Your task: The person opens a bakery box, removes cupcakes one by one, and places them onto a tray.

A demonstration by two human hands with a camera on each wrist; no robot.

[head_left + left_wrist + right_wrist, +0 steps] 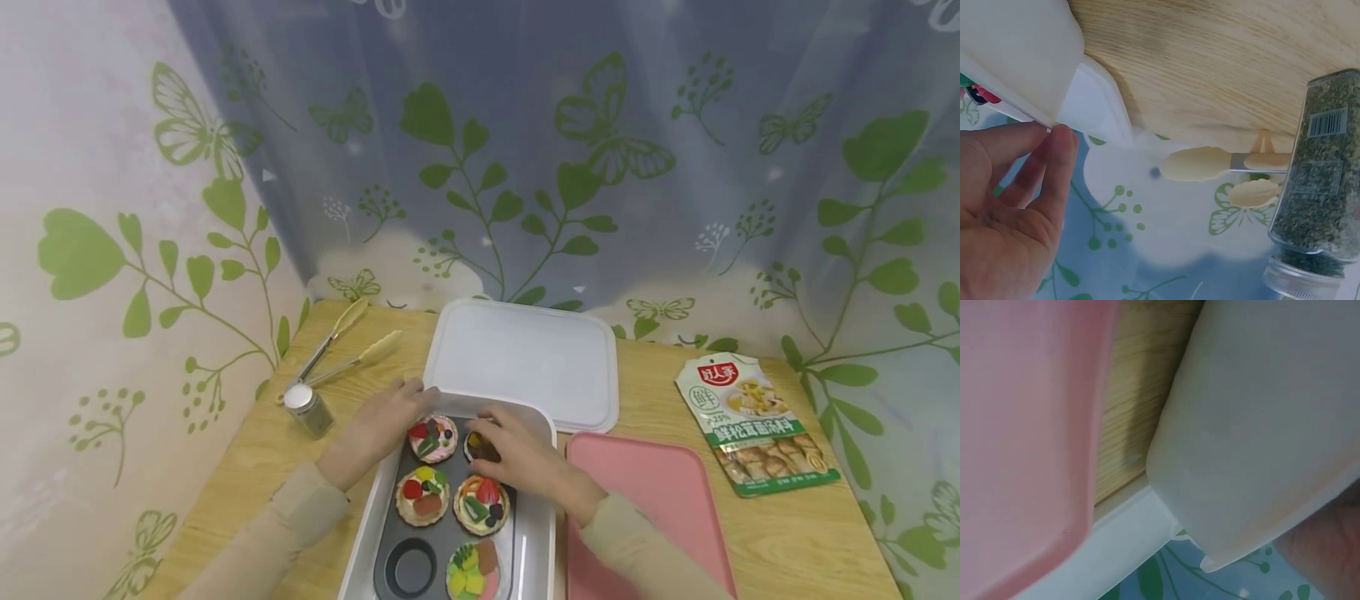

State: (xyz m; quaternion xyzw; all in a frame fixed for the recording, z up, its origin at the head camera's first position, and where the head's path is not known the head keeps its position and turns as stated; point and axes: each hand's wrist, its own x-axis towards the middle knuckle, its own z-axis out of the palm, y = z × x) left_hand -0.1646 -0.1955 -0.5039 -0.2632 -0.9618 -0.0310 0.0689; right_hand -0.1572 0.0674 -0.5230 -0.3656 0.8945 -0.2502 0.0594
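Five little tarts sit in the dark muffin pan (450, 533), and one cup (411, 567) at the near left has none, so the filling looks almost done with one spot left. From the left: one pair of tongs (337, 346) and one spice jar (307, 408) lie on the worktop (247, 467). The left hand (378, 425) rests with fairly straight fingers on the far left corner of the white tray (542, 533) that holds the pan. The right hand (525, 458) curls its fingers round the dark tart (480, 447) in the far right cup. Behind lies one white lid (525, 358). Next come one pink tray (652, 508) and one snack packet (753, 425).
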